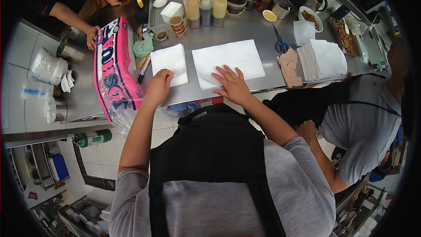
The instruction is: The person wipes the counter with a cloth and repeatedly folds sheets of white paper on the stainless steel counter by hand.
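On the steel counter, an unfolded white paper sheet (245, 57) lies flat, and my right hand (232, 83) rests on its lower edge with the fingers spread. To its left is a smaller white folded paper stack (169, 58). My left hand (161, 83) is at that stack's lower left edge, its fingers curled together; what they hold, if anything, is hidden. A pink plastic-wrapped pack (116, 68) with large lettering stands left of my left hand. Between the pack and the stack lie a marker (144, 70) and a green cloth (144, 45).
Blue-handled scissors (280, 44), a beige cloth (289, 68) and a white napkin stack (322, 59) are to the right. Squeeze bottles (206, 11) and sauce cups (177, 24) stand behind. One person's hand (92, 37) touches the pink pack; another person (364, 114) stands at the right.
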`<state>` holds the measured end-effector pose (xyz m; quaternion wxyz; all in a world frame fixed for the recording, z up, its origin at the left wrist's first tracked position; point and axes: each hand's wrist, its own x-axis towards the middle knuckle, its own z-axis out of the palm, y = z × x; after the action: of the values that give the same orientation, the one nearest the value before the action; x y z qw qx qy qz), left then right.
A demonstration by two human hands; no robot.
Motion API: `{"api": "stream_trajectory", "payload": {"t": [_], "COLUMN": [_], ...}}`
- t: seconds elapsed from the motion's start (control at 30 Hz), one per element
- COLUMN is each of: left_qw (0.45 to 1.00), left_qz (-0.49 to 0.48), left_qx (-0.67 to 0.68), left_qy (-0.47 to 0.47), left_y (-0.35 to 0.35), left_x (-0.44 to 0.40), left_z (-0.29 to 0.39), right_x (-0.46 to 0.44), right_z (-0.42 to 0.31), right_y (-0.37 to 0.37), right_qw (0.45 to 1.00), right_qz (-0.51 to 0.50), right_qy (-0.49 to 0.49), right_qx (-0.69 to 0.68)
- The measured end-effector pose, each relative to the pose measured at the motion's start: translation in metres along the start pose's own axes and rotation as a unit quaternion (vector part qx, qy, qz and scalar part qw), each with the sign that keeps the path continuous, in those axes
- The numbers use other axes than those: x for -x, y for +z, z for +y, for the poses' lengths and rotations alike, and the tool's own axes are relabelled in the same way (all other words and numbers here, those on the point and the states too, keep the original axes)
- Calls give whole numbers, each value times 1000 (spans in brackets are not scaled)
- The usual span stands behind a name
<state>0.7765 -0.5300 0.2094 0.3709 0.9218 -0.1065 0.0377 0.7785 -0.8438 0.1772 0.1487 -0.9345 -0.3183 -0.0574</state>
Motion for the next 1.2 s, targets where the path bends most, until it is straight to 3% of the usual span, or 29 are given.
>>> {"api": "stream_trajectory", "payload": {"t": [0.13,0.27,0.33,0.4,0.53,0.6,0.67,0.7,0.77,0.8,0.87,0.93,1.0,1.07,1.2], "left_qw": [992,982,969,975,990,986,974,974,976,976,955,957,958,987,992], "left_qz": [-10,-20,17,90,80,95,136,138,38,41,2,-10,-28,-39,-25], "left_qx": [-91,-25,-29,-57,46,121,182,181,202,202,277,258,239,13,-59], "left_qy": [85,189,246,195,102,69,-4,-5,-77,-77,-108,-132,-156,-157,-111], "left_y": [-3,-1,-1,-5,-18,-21,-23,-20,-9,4,44,79,81,62,68], "left_x": [5,14,17,18,0,-22,-49,-62,-87,-94,-100,-96,-92,-82,-83], "left_z": [50,88,99,115,114,117,122,118,106,94,60,16,15,45,41], "right_x": [-26,-51,-52,-48,-35,-38,-49,-53,-58,-57,-51,-44,-36,-29,-22], "right_z": [-30,-48,-39,-47,-23,14,41,52,78,94,123,135,139,138,141], "right_y": [-30,-69,-81,-119,-164,-168,-173,-169,-143,-125,-85,-62,-45,-38,-21], "right_qw": [986,980,947,938,806,804,760,761,750,751,819,839,890,898,912], "right_qz": [77,109,-62,-32,88,140,173,171,208,208,205,175,126,114,110], "right_qy": [45,-43,-101,-79,15,105,257,256,302,300,258,278,293,303,303], "right_qx": [-139,-164,-300,-336,-585,-568,-571,-571,-551,-551,-469,-435,-324,-298,-255]}}
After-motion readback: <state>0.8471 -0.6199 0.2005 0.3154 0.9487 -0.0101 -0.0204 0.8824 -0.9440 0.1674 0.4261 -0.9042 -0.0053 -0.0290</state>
